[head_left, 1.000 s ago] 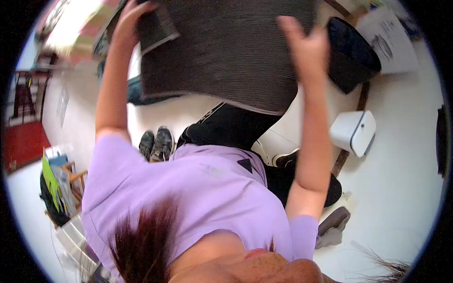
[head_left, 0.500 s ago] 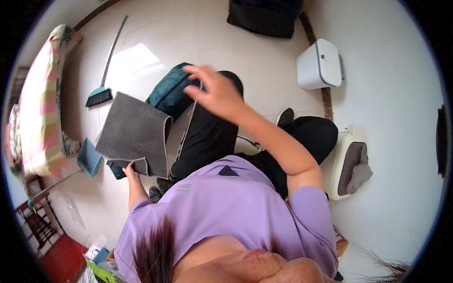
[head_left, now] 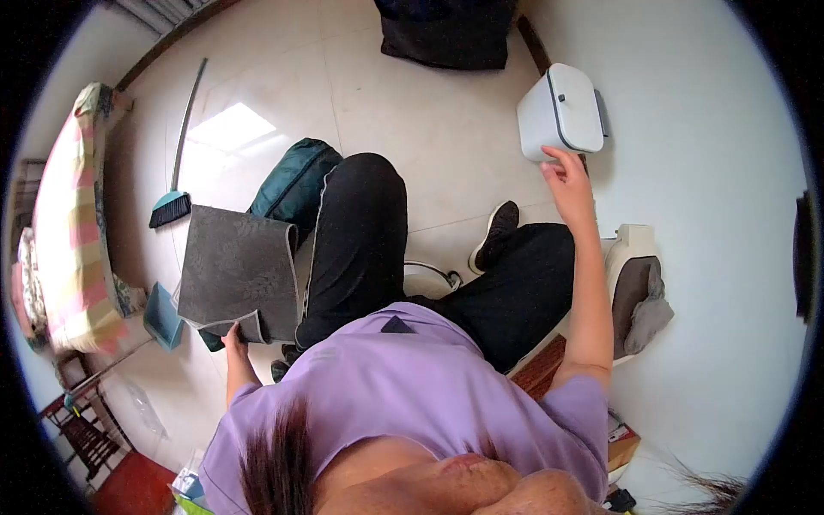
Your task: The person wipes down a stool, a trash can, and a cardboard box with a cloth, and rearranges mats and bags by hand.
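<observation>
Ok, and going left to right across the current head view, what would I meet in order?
Striped cloth, blue dustpan, grey mat, black-trousered left knee, dark shoe, white lidded bin, crumpled grey cloth.

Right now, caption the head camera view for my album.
Over a pale floor, the left hand grips a grey mat while the right hand hovers near a white lidded bin.

Single head-worn view — wide, round-edged, looking steeply down past wearer's lilac short-sleeved shirt (head_left: 403, 369) at close range; pale glossy tiled floor (head_left: 412, 112) farther off, toward top.
</observation>
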`<state>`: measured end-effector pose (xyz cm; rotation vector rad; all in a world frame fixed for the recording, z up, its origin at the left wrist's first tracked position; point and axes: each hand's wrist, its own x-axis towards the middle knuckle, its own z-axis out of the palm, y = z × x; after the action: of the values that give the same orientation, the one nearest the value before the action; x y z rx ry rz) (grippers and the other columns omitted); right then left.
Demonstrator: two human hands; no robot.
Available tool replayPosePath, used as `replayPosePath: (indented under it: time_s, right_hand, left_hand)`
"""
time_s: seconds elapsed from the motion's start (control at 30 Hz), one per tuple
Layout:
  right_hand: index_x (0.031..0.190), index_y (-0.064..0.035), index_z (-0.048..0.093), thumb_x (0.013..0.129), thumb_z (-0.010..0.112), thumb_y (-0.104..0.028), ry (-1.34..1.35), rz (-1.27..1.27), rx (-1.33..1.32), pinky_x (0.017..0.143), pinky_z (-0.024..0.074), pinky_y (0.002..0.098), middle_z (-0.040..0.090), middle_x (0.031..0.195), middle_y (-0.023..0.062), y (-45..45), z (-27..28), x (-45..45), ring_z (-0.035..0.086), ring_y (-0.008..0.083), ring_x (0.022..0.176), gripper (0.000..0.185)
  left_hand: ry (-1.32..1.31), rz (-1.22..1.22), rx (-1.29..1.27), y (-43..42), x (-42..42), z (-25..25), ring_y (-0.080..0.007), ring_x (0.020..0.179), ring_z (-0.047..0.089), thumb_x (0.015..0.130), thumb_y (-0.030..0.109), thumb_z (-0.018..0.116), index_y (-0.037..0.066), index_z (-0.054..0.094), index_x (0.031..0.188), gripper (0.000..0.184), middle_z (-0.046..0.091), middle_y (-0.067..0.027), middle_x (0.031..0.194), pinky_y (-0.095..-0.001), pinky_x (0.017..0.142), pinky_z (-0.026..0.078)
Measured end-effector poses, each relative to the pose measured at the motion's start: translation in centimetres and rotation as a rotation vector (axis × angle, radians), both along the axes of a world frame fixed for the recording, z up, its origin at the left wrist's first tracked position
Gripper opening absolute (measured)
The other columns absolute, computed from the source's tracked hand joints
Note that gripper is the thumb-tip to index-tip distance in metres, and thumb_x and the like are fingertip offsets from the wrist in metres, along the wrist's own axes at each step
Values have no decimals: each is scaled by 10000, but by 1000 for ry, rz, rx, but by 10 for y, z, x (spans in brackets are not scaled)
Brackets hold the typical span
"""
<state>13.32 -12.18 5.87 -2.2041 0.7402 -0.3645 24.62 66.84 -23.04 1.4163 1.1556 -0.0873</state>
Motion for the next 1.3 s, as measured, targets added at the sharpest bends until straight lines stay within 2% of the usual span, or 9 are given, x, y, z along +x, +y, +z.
replayPosePath:
  time_s: [0.1,0.17,0.3,0.47,0.7,0.87,1.07,1.17,1.3]
  right_hand:
    - [1160,-52,563,856,587,-177,134,102,-121,805,459,303,563,1098,110,-30,-11,-3,588,199,896,330]
    - [1165,-42,563,855,595,-183,205,124,-145,836,449,301,550,1114,111,-58,-24,-7,573,196,927,342]
    - [1149,-53,572,818,612,-306,339,-52,-98,868,442,347,573,1127,161,-139,-88,-27,579,274,985,419]
    - [1149,-58,577,796,624,-335,410,-102,-14,883,437,361,587,1107,189,-176,-137,-43,571,294,1026,452]
    - [1132,-6,568,804,631,-312,334,-233,-192,885,436,360,591,1107,195,-163,-154,-40,569,295,1027,453]
    - [1171,10,522,760,670,-330,183,-438,-313,892,439,401,566,1110,210,-204,-192,-32,530,330,1069,554]
    - [1383,-27,203,742,729,-274,-282,-960,678,820,474,557,299,1376,185,-249,-218,-32,414,387,1169,865]
    - [1209,15,419,721,755,-253,-383,-1028,854,765,524,495,426,1249,186,-247,-217,-17,488,313,1067,650]
    - [1133,27,483,740,745,-179,-454,-910,975,722,551,449,507,1150,176,-255,-235,-5,547,276,970,515]
  left_hand:
    - [391,-11,352,-7,19,-21,-314,1055,527,746,149,715,160,336,1342,706,490,-102,1241,-508,801,442]
    - [345,-9,300,-15,25,-21,-256,1053,526,727,36,704,71,262,1266,697,515,-137,1191,-418,854,476]
    - [506,176,729,-15,41,-18,-356,1025,577,846,163,520,51,518,1137,312,548,-202,1166,-459,835,491]
    - [383,240,732,0,40,13,-377,999,580,786,189,601,-22,493,1168,449,597,-211,1064,-467,849,465]
    - [605,-484,1314,-11,50,58,-340,925,602,716,253,642,63,552,1143,476,624,-173,998,-414,821,478]
    - [-365,-674,1274,-104,143,100,-378,1204,420,703,62,613,-69,371,1298,656,455,-255,1274,-410,1049,291]
    - [-1105,-1033,845,-382,174,266,-279,1308,321,797,-36,512,9,287,1373,620,338,-159,1402,-406,1088,229]
    - [-1305,-1160,688,-499,139,314,-267,1316,316,786,-65,519,36,303,1365,626,348,-133,1402,-424,1075,257]
    - [-1330,-1475,522,-603,88,314,-273,1313,320,754,-90,532,52,315,1357,656,351,-140,1399,-421,1057,290]
